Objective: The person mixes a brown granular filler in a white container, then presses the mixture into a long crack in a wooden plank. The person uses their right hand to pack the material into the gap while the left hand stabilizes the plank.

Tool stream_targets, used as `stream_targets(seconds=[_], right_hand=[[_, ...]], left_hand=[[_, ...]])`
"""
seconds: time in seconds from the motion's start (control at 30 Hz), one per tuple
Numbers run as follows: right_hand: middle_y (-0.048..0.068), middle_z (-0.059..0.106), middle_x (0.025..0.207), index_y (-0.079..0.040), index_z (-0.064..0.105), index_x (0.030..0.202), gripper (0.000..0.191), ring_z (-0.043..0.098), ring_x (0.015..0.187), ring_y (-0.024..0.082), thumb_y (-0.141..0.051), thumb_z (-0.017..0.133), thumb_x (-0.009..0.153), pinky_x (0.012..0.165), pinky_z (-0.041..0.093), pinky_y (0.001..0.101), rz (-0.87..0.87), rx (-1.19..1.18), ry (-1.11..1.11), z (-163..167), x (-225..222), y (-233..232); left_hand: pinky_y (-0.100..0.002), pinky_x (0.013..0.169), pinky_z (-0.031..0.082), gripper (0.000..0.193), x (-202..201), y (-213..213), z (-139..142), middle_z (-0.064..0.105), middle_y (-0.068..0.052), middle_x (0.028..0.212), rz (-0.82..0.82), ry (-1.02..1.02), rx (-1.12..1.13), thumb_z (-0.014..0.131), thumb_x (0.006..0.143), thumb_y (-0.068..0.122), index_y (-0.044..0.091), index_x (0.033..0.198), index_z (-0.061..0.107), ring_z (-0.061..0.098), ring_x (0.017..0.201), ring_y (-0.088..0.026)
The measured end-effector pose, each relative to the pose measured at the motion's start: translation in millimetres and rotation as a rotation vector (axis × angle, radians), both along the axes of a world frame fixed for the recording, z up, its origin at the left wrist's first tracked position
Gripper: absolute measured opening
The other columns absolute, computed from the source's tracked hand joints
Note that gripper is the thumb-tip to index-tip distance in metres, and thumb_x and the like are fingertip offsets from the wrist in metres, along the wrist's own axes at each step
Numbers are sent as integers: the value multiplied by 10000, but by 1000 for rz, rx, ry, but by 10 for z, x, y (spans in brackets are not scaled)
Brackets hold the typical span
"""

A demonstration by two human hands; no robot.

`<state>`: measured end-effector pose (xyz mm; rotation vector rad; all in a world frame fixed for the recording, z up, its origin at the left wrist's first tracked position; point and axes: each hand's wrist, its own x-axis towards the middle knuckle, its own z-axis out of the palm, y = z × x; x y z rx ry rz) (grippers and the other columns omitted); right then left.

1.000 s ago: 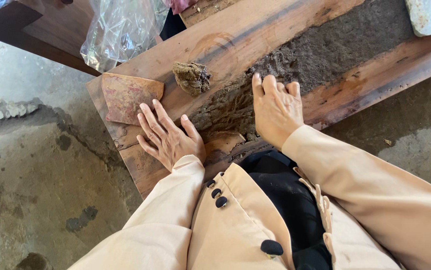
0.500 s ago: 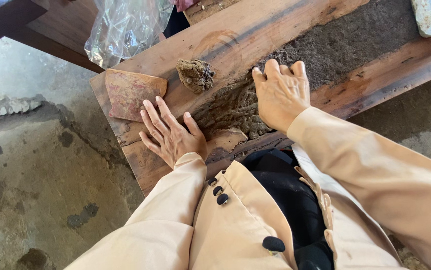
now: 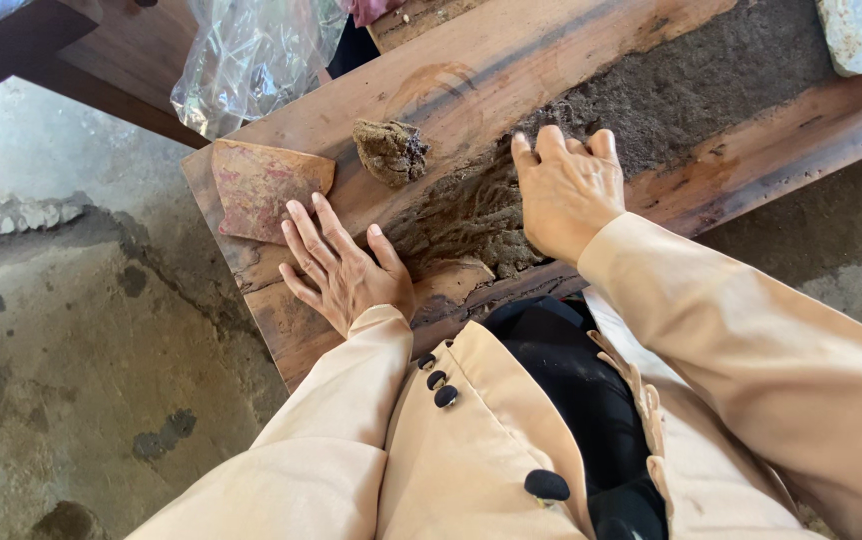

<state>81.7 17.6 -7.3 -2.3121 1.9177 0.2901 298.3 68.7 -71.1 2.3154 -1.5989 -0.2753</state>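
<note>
Brown, worn wood made up the plank (image 3: 471,70) that ran across the view, and everything else sat in relation to it. A band of dark, crumbly soil (image 3: 671,100) lay spread along the plank's middle, scraped into ridges at its near end. The right hand (image 3: 566,190) rested palm down on that ridged soil, fingers bent and pressed close together, their tips dug into the dirt — it held nothing that could be seen. The left hand (image 3: 341,270) lay flat on the bare wood near the plank's end, fingers spread wide, empty, its fingertips just touching the edge of a flat reddish tile piece (image 3: 261,185) that sat at the plank's corner. Between the two hands, a little farther up the plank, stood a small clump of soil (image 3: 389,150) — apart from both hands and just beside the spread dirt. A crumpled clear plastic bag (image 3: 251,55) lay beyond the plank's far edge. At the plank's other end, the corner of a pale flat tool (image 3: 859,35) rested by the soil. Below the plank's end lay a stained concrete floor (image 3: 71,350).
</note>
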Motion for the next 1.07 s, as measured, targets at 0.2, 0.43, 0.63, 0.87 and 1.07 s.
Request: stream_targets(seconds=[0.2, 0.43, 0.63, 0.87, 1.07], right_hand=[[155, 571, 1131, -124, 636, 1337, 439, 623, 1071, 268, -145, 547, 908, 1008, 318, 478, -96, 157, -53, 57, 5, -4], [146, 582, 1096, -115, 450, 1528, 723, 624, 1008, 276, -102, 590, 819, 958, 330, 492, -108, 157, -124, 35, 49, 102], [166, 574, 1097, -153, 441, 1539, 711, 610, 957, 290, -160, 590, 844, 983, 317, 504, -156, 113, -228, 78, -177, 207], [137, 585, 1062, -118, 459, 1554, 746, 623, 951, 285, -95, 584, 818, 939, 349, 488, -106, 63, -66, -69, -29, 277], [124, 588, 1078, -182, 527, 1486, 682, 615, 984, 274, -134, 607, 811, 920, 343, 508, -89, 47, -231, 46, -107, 289]], left_hand=[[-600, 1237, 44, 725, 15, -18, -8, 98, -82, 1722, -10, -4, 9, 514, 1029, 375, 151, 1644, 203, 69, 1589, -272], [-608, 1242, 72, 728, 23, -5, -50, 121, -89, 1725, -19, -49, -28, 525, 1031, 381, 151, 1647, 213, 92, 1595, -275], [-610, 1240, 80, 727, 26, 11, -60, 129, -98, 1727, -26, -58, -28, 527, 1038, 382, 143, 1651, 217, 100, 1597, -290], [-613, 1230, 91, 728, 25, 7, -42, 128, -110, 1722, -24, -66, -36, 536, 1030, 377, 136, 1644, 227, 111, 1592, -291], [-613, 1241, 101, 737, 47, 35, -95, 133, -95, 1729, -21, -78, -29, 540, 1033, 390, 141, 1650, 224, 113, 1599, -284]])
